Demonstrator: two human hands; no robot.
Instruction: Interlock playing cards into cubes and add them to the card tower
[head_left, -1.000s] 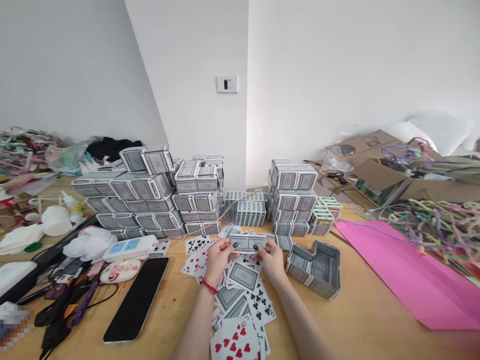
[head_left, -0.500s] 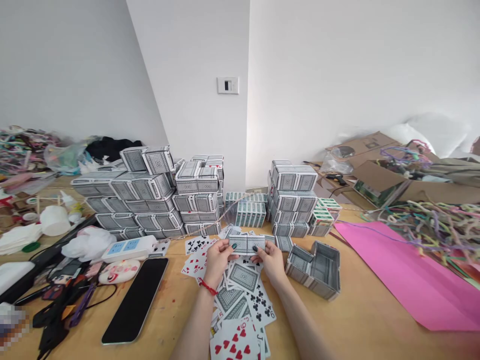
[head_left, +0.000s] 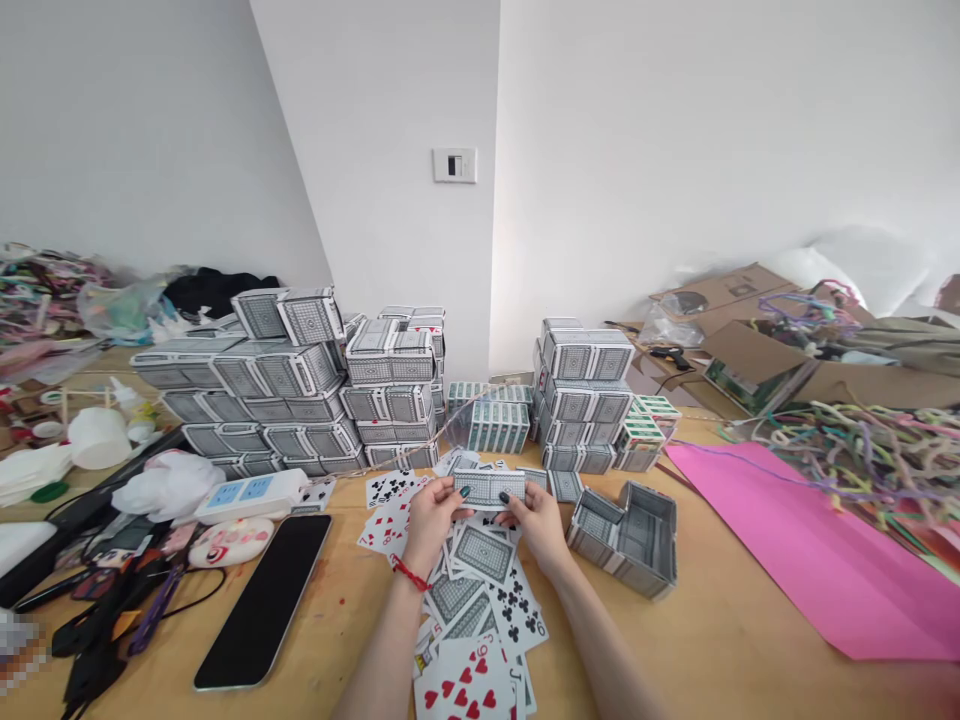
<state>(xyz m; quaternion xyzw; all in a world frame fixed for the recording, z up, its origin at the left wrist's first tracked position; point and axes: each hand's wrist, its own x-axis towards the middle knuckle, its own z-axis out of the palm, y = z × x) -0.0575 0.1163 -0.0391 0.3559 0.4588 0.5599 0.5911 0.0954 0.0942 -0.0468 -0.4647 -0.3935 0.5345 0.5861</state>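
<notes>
Between my hands is a folded playing card [head_left: 489, 488], its grey patterned back facing me. My left hand [head_left: 433, 522], a red string round its wrist, pinches the card's left end with the thumb on top. At the right end, my right hand [head_left: 537, 524] grips it the same way. Beneath my hands lies a loose spread of playing cards [head_left: 484, 553], some face up and some face down. To the right of my right hand stands an open box made of folded cards [head_left: 626, 540].
Stacked card blocks [head_left: 281, 370] rise at the back left, with another stack [head_left: 587, 390] at the back right. Green-and-white card packs [head_left: 499, 425] sit between them. A black phone [head_left: 264, 602] lies left, pink paper [head_left: 810, 560] right. A glue gun [head_left: 97, 625] is at far left.
The view has shifted slightly, so things on the table appear a little farther left. Both hands keep hold of the card, which is tilted slightly differently.
</notes>
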